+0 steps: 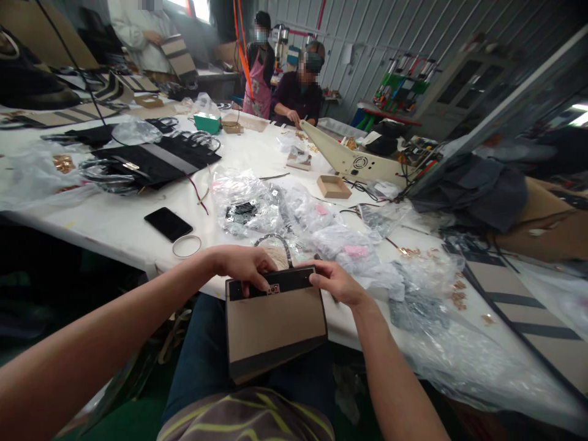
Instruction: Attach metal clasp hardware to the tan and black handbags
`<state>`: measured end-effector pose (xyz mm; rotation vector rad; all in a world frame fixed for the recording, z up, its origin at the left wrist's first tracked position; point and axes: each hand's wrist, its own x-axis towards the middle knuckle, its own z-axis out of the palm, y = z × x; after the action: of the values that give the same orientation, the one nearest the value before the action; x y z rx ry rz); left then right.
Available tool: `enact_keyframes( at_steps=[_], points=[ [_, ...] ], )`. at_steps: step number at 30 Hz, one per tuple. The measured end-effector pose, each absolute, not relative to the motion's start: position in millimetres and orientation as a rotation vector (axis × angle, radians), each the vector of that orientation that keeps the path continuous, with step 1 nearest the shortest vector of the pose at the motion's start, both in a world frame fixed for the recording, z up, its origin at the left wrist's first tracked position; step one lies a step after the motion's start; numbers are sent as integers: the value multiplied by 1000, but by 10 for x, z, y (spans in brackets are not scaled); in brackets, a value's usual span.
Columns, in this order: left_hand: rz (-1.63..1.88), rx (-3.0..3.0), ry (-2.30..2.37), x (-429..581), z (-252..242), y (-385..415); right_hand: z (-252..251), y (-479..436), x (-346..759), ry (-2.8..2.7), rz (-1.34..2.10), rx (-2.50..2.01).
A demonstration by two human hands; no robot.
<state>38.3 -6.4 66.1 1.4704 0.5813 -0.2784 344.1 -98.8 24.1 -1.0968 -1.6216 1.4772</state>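
Observation:
A brown handbag panel (pixel 275 327) with a dark top band rests against my lap and the table's front edge. A small metal plate (pixel 273 289) sits at the middle of that band. My left hand (pixel 248 269) has its thumb pressed on the band beside the plate, fingers curled behind the top edge. The top right corner is pinched by my right hand (pixel 333 280), thumb in front and fingers behind. A dark curved handle (pixel 281 242) rises behind the panel between my hands.
Clear plastic bags (pixel 248 202) of metal parts lie ahead, near a phone (pixel 168 224) and a ring-shaped band (pixel 187 245). Black bags (pixel 160 159) lie left. A cardboard box (pixel 334 187) and a cream machine (pixel 358 160) stand farther back. Co-workers (pixel 298 92) are across the table.

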Motion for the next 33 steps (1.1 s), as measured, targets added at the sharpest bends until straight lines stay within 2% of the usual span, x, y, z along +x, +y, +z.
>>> enact_keyframes(
  at_steps=[5,10,13,16,18,20,26,29,33],
  points=[
    [-368,1958,838,401,947,-267,246,-1090,3318,-1616,1533,-1116],
    [-144,2528,1144,308,1037,-605,165,-1223,3186,-1428,1513,-1146],
    [149,2630,1128,184,873,-835,105,-1286,3212,-1319,1475,-1196],
    [638,2680,1081,25,658,-1094,55,-1371,3300,-1230,1435,-1218],
    [913,2593,1158,-85,544,-1269,45,-1458,3356,-1229,1451,-1210],
    [1017,2390,1279,-190,471,-1408,56,-1554,3382,-1261,1486,-1201],
    [585,2052,889,-375,464,-1396,113,-1586,3305,-1261,1540,-1210],
    [485,1945,1077,-321,502,-1162,127,-1380,3251,-1225,1502,-1232],
    [532,1947,1388,-162,437,-714,65,-1042,3161,-1217,1445,-1243]
  ],
)
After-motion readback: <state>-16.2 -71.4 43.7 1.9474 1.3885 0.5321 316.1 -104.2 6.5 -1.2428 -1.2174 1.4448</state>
